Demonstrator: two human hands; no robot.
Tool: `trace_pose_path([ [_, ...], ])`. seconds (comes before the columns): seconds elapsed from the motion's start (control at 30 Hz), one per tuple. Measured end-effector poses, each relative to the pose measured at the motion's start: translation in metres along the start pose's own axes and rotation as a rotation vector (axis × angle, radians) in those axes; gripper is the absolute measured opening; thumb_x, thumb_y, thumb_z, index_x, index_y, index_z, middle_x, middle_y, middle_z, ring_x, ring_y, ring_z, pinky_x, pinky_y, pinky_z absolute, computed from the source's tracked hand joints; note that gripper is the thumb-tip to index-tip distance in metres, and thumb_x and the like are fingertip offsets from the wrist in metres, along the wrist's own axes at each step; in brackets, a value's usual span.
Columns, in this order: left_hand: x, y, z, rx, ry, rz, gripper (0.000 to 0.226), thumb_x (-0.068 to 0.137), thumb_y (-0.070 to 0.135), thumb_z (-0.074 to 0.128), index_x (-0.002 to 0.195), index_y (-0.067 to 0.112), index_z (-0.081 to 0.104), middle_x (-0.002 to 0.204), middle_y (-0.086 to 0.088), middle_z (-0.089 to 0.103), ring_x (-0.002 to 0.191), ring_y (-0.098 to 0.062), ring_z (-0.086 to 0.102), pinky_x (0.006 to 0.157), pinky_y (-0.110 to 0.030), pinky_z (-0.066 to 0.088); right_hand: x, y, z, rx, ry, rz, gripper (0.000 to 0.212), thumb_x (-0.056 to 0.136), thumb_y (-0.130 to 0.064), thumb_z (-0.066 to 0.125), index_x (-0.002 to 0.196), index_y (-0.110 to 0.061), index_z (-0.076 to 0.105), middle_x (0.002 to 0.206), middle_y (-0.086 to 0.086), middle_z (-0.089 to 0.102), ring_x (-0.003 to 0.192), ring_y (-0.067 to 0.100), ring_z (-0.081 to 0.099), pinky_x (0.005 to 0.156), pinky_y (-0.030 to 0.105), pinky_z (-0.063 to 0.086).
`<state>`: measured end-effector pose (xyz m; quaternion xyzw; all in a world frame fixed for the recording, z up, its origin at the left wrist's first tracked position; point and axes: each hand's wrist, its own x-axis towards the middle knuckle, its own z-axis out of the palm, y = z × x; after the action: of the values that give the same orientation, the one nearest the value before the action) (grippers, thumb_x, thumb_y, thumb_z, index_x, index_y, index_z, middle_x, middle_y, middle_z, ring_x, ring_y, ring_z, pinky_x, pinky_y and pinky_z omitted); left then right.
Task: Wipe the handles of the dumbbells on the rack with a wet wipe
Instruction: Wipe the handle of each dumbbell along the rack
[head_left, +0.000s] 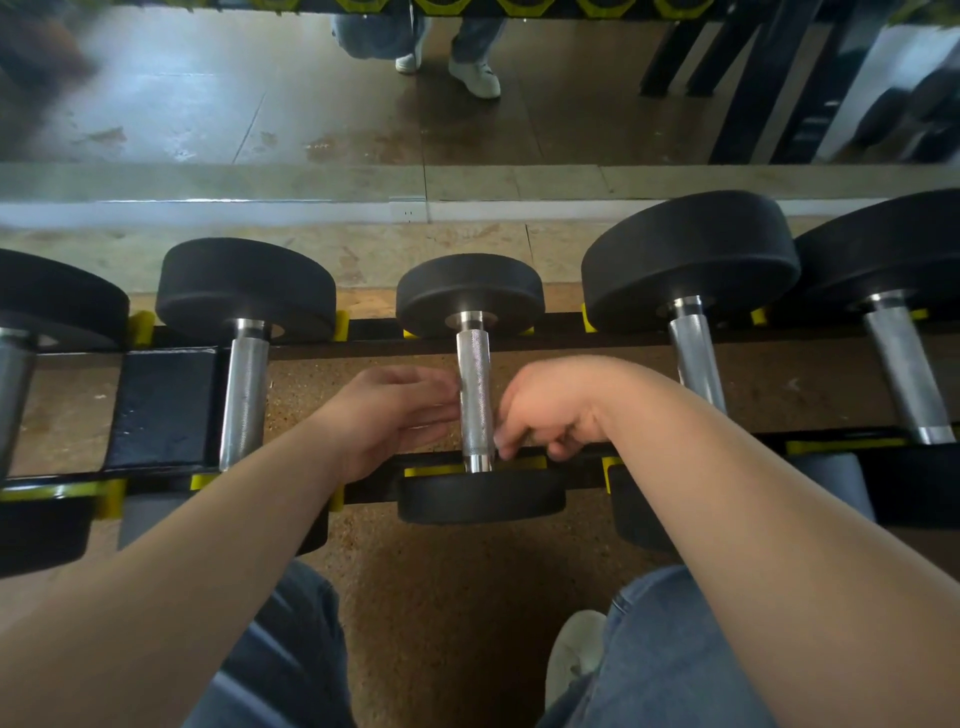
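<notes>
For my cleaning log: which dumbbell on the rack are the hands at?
The middle dumbbell of five, with the smallest weights. The left hand and right hand flank its handle alone.

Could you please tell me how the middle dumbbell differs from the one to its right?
The middle dumbbell has smaller heads than the right dumbbell. The left hand and right hand flank the middle dumbbell's handle; no hand is at the right dumbbell's. Both have black round heads and knurled steel handles.
</notes>
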<state>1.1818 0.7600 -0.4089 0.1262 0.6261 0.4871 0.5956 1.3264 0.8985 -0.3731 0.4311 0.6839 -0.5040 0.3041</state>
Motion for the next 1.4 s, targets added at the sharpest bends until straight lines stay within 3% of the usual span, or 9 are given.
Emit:
trace_pose_path([
  [0.17,0.007,-0.008,-0.001,0.028,0.031,-0.023,0.024,0.091,0.01,0.073,0.114,0.017,0.072,0.098,-0.001,0.079,0.091,-0.011,0.075,0.079,-0.03,0.056,0.004,-0.008,-0.007,0.32,0.483,-0.241,0.016,0.093,-0.017,0.069,0.108,-0.022,0.074,0.109,-0.004,0.065,0.071,0.016,0.059,0.062,0.026,0.054],
  [0.4,0.009,-0.007,0.0,0.021,0.028,-0.052,0.019,0.098,0.01,0.065,0.114,0.016,0.071,0.091,0.0,0.075,0.081,-0.011,0.069,0.076,-0.031,0.053,-0.014,-0.004,0.006,-0.335,0.061,-0.082,0.004,0.092,-0.025,0.072,0.093,-0.021,0.072,0.098,0.001,0.074,0.07,0.013,0.059,0.053,0.021,0.047],
  [0.6,0.014,-0.009,0.0,0.014,0.157,-0.055,0.022,0.1,0.01,0.058,0.114,0.017,0.073,0.089,-0.003,0.06,0.076,-0.016,0.06,0.069,-0.032,0.055,-0.006,-0.003,0.0,-0.166,0.808,-0.548,0.019,0.098,-0.029,0.065,0.115,-0.025,0.074,0.102,-0.008,0.073,0.077,0.0,0.062,0.064,0.013,0.044],
  [0.7,0.013,-0.008,0.001,-0.027,0.191,-0.049,0.019,0.103,0.016,0.057,0.115,0.016,0.072,0.086,-0.003,0.058,0.075,-0.016,0.059,0.069,-0.032,0.054,-0.007,-0.006,0.01,-0.393,0.632,-0.727,0.021,0.099,-0.03,0.064,0.117,-0.028,0.074,0.091,-0.015,0.071,0.074,-0.002,0.064,0.07,0.015,0.051],
  [0.8,0.013,-0.007,0.001,-0.022,0.228,-0.038,0.02,0.104,0.019,0.055,0.117,0.017,0.071,0.087,-0.003,0.058,0.076,-0.017,0.059,0.069,-0.033,0.053,-0.008,-0.01,0.022,-0.63,0.415,-0.657,0.02,0.097,-0.03,0.066,0.113,-0.03,0.077,0.079,-0.021,0.06,0.073,-0.004,0.057,0.072,0.017,0.046],
  [0.9,0.012,-0.006,0.002,0.02,0.226,-0.024,0.021,0.105,0.02,0.055,0.12,0.017,0.069,0.088,-0.003,0.063,0.077,-0.017,0.063,0.07,-0.034,0.053,-0.003,-0.01,0.022,-0.657,0.564,-0.672,0.021,0.099,-0.033,0.06,0.109,-0.033,0.078,0.085,-0.014,0.067,0.076,0.003,0.063,0.078,0.032,0.059],
  [1.03,0.008,-0.006,0.006,0.137,0.169,-0.06,0.022,0.104,0.012,0.055,0.119,0.02,0.068,0.112,-0.005,0.074,0.1,-0.019,0.072,0.079,-0.035,0.059,0.0,-0.008,0.006,-0.487,0.882,-0.689,0.024,0.103,-0.029,0.056,0.116,-0.035,0.074,0.089,-0.013,0.071,0.073,0.004,0.064,0.072,0.034,0.06],
  [1.23,0.002,-0.008,0.008,0.068,-0.072,-0.125,0.032,0.104,0.002,0.043,0.129,0.013,0.062,0.11,-0.016,0.077,0.095,-0.026,0.076,0.084,-0.039,0.06,-0.009,-0.009,0.024,-0.726,0.218,-0.574,0.021,0.097,-0.038,0.065,0.115,-0.035,0.076,0.105,-0.016,0.072,0.09,0.0,0.062,0.087,0.028,0.052],
  [1.4,0.002,-0.007,0.008,0.02,-0.099,-0.128,0.04,0.101,-0.004,0.04,0.133,0.01,0.061,0.117,-0.016,0.075,0.109,-0.031,0.074,0.097,-0.046,0.057,0.008,-0.008,0.013,-0.517,0.787,-0.724,0.023,0.101,-0.042,0.057,0.104,-0.036,0.079,0.083,-0.014,0.07,0.075,0.003,0.063,0.074,0.036,0.06],
])
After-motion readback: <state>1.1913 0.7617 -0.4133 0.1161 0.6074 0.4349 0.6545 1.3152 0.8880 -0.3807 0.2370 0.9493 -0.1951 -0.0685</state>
